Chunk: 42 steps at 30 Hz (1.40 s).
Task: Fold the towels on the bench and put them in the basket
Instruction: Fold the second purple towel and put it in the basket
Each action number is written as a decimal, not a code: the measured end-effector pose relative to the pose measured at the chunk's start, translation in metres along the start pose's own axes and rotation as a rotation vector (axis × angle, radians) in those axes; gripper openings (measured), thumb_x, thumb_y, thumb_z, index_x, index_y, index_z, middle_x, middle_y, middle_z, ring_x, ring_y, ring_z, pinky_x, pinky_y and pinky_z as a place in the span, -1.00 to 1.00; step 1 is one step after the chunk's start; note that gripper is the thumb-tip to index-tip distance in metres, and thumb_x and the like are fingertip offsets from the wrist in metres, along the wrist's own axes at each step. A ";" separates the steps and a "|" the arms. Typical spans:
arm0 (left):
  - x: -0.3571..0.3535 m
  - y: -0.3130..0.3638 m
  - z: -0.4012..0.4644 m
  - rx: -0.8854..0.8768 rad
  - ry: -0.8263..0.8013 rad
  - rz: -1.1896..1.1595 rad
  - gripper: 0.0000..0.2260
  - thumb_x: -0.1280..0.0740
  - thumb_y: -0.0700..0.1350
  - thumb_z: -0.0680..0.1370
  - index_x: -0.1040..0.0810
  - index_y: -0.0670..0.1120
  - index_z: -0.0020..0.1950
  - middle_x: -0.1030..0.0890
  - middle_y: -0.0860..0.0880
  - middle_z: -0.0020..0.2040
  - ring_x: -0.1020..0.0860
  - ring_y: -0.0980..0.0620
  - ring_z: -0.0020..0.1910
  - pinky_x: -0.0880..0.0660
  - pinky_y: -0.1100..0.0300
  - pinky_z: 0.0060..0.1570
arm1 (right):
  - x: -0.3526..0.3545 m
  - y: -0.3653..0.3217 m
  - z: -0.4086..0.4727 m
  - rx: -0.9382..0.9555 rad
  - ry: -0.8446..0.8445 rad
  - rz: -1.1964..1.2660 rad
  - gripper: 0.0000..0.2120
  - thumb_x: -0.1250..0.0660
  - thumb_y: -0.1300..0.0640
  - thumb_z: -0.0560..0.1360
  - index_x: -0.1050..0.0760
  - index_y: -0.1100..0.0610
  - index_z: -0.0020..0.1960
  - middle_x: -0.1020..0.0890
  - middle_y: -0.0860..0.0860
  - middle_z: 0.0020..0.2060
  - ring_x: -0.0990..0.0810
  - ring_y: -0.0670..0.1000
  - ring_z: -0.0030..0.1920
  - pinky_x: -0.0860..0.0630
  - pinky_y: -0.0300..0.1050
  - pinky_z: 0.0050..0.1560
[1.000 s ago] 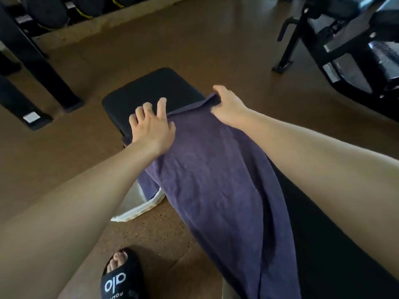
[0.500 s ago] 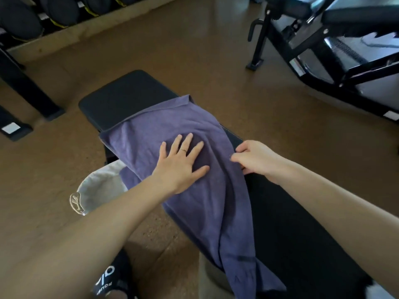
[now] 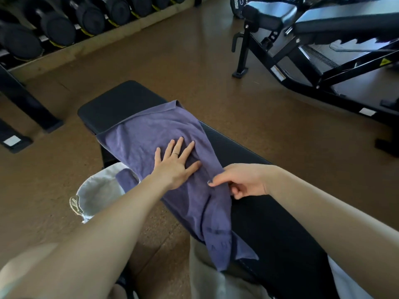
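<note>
Now the left hand [image 3: 176, 164] presses flat, fingers spread, on the purple towel [image 3: 151, 134], while the right hand [image 3: 239, 182], at its 4 o'clock, pinches the towel's edge.

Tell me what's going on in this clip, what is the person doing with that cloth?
A person is folding a purple towel laid across a black gym bench. The left hand presses flat on the middle of the towel, fingers spread, while the right hand pinches the towel's right edge. The towel is not yet neatly folded; its near end hangs off the bench. A light fabric basket sits on the floor left of the bench, with a bit of purple cloth showing at its rim.
</note>
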<state>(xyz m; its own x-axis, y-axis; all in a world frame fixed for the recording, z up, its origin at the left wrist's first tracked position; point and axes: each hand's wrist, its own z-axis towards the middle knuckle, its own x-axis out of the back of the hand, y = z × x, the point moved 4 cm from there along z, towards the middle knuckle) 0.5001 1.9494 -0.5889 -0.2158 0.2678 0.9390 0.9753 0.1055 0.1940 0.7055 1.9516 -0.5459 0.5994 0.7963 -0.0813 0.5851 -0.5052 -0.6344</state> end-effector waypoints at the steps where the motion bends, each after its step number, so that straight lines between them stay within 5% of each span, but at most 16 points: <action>1: 0.000 0.000 0.000 0.004 -0.003 -0.002 -0.39 0.10 0.41 0.61 0.21 0.31 0.61 0.26 0.08 0.66 0.28 0.03 0.63 0.31 -0.22 0.54 | 0.002 0.001 -0.004 0.004 -0.006 -0.061 -0.61 -0.49 0.04 0.52 -0.57 0.14 0.29 -0.60 0.06 0.02 -0.46 0.00 -0.26 -0.35 -0.21 -0.27; 4: -0.001 0.001 0.001 0.017 0.006 0.020 -0.39 0.13 0.42 0.60 0.22 0.32 0.61 0.26 0.08 0.66 0.28 0.01 0.63 0.31 -0.23 0.54 | 0.011 0.004 -0.019 0.050 -0.041 -0.065 -0.61 -0.47 0.10 0.54 -0.56 0.12 0.34 -0.69 0.03 0.20 -0.67 0.06 0.19 -0.54 -0.02 0.24; 6: -0.002 0.002 0.002 0.023 0.011 0.021 -0.39 0.14 0.43 0.60 0.22 0.32 0.61 0.26 0.08 0.66 0.27 0.01 0.63 0.31 -0.23 0.54 | 0.017 0.009 -0.029 0.063 -0.045 0.018 -0.64 -0.43 0.20 0.55 -0.55 0.15 0.34 -0.69 0.06 0.21 -0.65 0.07 0.25 -0.49 0.05 0.36; 10: -0.002 0.001 0.002 0.024 0.006 0.019 -0.39 0.13 0.43 0.60 0.23 0.33 0.61 0.26 0.08 0.66 0.27 0.01 0.63 0.31 -0.23 0.54 | 0.039 0.027 -0.052 0.012 0.043 -0.097 -0.60 -0.49 0.22 0.49 -0.55 0.10 0.31 -0.71 0.02 0.16 -0.69 0.07 0.18 -0.55 0.11 0.32; 13: -0.002 0.002 0.002 0.021 0.001 0.026 -0.38 0.11 0.42 0.60 0.24 0.32 0.61 0.26 0.06 0.66 0.26 -0.01 0.64 0.30 -0.24 0.54 | 0.075 0.037 -0.070 -0.025 0.313 -0.314 -0.69 -0.55 0.15 0.42 -0.64 0.08 0.15 -0.74 0.03 0.03 -0.71 0.08 0.08 -0.58 0.14 0.21; 18: 0.005 0.014 -0.005 0.035 0.110 0.121 -0.37 0.06 0.35 0.64 0.21 0.23 0.64 0.15 -0.09 0.68 0.17 -0.15 0.65 0.18 -0.25 0.56 | 0.122 0.051 -0.082 -0.041 0.767 -0.688 -0.82 -0.50 0.06 0.44 -0.58 0.04 0.00 -0.64 0.03 -0.02 -0.58 0.00 -0.06 -0.51 -0.08 -0.15; 25: -0.001 0.062 -0.036 -0.214 0.013 0.101 -0.37 0.05 0.35 0.64 0.13 0.20 0.66 0.17 -0.02 0.68 0.21 -0.08 0.64 0.16 -0.20 0.58 | 0.126 0.062 -0.080 -0.262 0.517 -0.749 -0.74 -0.41 0.24 0.47 -0.48 0.08 0.12 -0.60 0.11 0.06 -0.64 0.09 -0.03 -0.57 -0.16 -0.30; 31: -0.001 0.049 -0.033 -0.162 -0.096 0.094 -0.39 0.01 0.35 0.65 0.08 0.23 0.65 0.17 0.01 0.68 0.19 -0.05 0.65 0.14 -0.18 0.59 | 0.110 0.037 -0.074 -0.299 0.711 -1.236 -0.63 -0.31 0.15 0.58 -0.36 0.14 0.37 -0.50 0.15 0.20 -0.51 0.18 0.19 -0.52 0.07 0.14; 35: 0.020 0.017 -0.022 -0.054 0.001 0.024 -0.40 -0.05 0.33 0.64 0.02 0.22 0.65 0.09 -0.02 0.68 0.10 -0.11 0.65 0.05 -0.18 0.58 | 0.089 0.003 -0.038 -0.049 0.623 -1.053 -0.60 -0.29 0.15 0.56 -0.37 0.10 0.39 -0.48 0.17 0.29 -0.50 0.21 0.23 -0.50 0.11 0.21; 42: 0.042 -0.077 -0.007 0.326 0.139 -0.186 -0.34 -0.22 0.26 0.61 -0.04 0.15 0.65 -0.01 -0.12 0.67 -0.04 -0.22 0.62 -0.10 -0.20 0.54 | 0.068 -0.076 0.041 0.313 0.748 -0.765 -0.49 -0.28 0.07 0.63 -0.30 0.05 0.56 -0.47 0.13 0.43 -0.49 0.18 0.38 -0.45 0.03 0.34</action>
<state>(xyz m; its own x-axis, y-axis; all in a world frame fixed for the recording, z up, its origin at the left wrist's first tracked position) 0.4164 1.9460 -0.5626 -0.3572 0.0853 0.9301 0.8494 0.4440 0.2855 0.6795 2.0580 -0.5347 0.3799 0.4075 0.8305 0.8404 0.2232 -0.4939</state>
